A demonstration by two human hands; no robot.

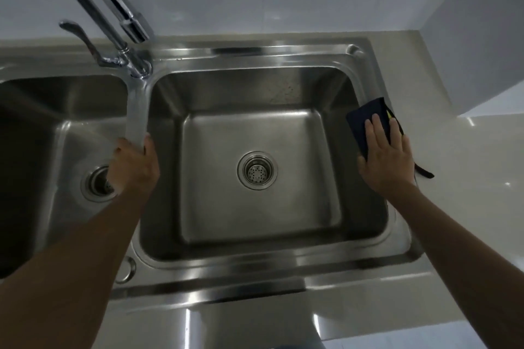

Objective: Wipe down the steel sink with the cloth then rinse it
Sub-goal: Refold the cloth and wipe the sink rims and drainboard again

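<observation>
A double steel sink [255, 55] fills the view, with a large right basin and round drain strainer [257, 170]. A dark blue cloth [364, 119] lies flat on the sink's right rim. My right hand [385, 156] presses flat on that cloth, fingers spread. My left hand [133, 164] rests on the steel divider [136, 110] between the two basins, fingers curled over its edge. A chrome faucet [113, 8] rises at the back left, its spout over the divider. No water is running.
The left basin [37, 133] has its own drain [97, 183], partly hidden by my left wrist. A pale countertop [467, 167] surrounds the sink. A white tiled wall stands behind and a white cabinet corner [482, 51] juts out at the right.
</observation>
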